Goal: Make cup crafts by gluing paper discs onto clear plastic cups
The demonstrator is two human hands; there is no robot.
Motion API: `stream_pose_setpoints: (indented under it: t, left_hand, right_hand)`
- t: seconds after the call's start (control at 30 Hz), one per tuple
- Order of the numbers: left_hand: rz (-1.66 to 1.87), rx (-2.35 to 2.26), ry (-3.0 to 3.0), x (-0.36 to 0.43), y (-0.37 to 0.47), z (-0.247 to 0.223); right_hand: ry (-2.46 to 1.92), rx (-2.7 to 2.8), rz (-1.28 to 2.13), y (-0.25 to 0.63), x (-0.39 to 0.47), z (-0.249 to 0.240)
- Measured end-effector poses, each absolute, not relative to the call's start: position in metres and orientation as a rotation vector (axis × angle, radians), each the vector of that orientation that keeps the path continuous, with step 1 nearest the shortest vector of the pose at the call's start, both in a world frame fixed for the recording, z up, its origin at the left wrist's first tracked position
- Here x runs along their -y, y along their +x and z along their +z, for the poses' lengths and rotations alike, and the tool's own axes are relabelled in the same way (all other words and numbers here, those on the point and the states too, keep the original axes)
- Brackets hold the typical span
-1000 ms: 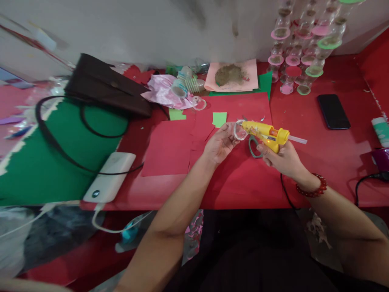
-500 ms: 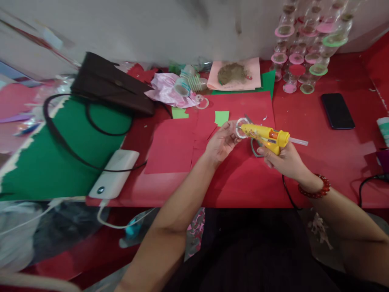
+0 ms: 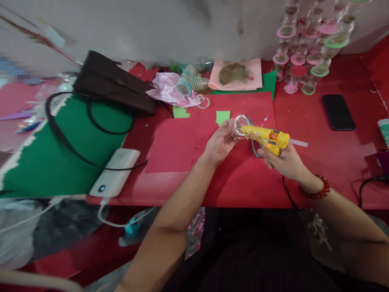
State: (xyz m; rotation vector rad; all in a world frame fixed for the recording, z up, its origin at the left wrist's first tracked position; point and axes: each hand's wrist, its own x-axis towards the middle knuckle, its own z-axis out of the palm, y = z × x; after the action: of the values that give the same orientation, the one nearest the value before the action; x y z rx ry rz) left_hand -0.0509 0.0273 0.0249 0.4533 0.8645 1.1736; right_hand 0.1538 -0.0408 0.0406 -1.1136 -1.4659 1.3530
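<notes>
My left hand (image 3: 222, 142) pinches a small clear plastic cup (image 3: 242, 118) with a whitish rim turned up toward me. In my right hand (image 3: 284, 160) is a yellow glue gun (image 3: 264, 136), its fingers wrapped round the handle and a glue stick poking out of the back. The nozzle points left and meets the near edge of the cup's rim, though touching or just apart I cannot tell. Beneath the gun, partly hidden, lie scissors (image 3: 255, 149) with grey handles. Red paper sheets (image 3: 173, 146) and a light green paper square (image 3: 223, 117) lie under and beyond my hands.
Hourglass-like stacks of clear cups (image 3: 299, 71) stand at the back right, near a black phone (image 3: 338, 112). Pink paper with brown sand (image 3: 234, 75) lies at the back. On the left are a dark bag (image 3: 115, 83) and a white power bank (image 3: 117, 172) with cables.
The cup's ring has tilted and turned slightly in my left hand, showing more of its opening. The glue gun stays almost in the same place at its rim.
</notes>
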Motion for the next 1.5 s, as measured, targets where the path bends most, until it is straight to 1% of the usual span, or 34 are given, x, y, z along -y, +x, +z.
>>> stream_pose_setpoints:
  t: [0.3,0.57,0.83,1.07,1.3,1.5]
  left_hand:
    - [1.238,-0.828,0.433,-0.028,-0.053,0.031]
    - [1.338,-0.768,0.459,-0.031,-0.058,0.025]
    - [1.385,-0.806,0.485,-0.029,-0.055,0.029]
    - [1.434,-0.705,0.495,-0.03,-0.056,0.024]
    - [1.438,-0.748,0.538,-0.031,-0.059,0.02]
    - [1.439,-0.693,0.648,-0.037,-0.064,0.01]
  right_hand:
    - [-1.121,1.455,1.356,0.153,0.042,0.041]
    - [-1.122,1.477,1.332,0.153,0.042,0.04]
    - [-1.129,1.465,1.339,0.152,0.042,0.044]
    - [-1.115,1.433,1.347,0.151,0.042,0.044]
    - [-1.114,1.429,1.351,0.15,0.041,0.045]
    - [-1.104,1.446,1.36,0.15,0.041,0.046]
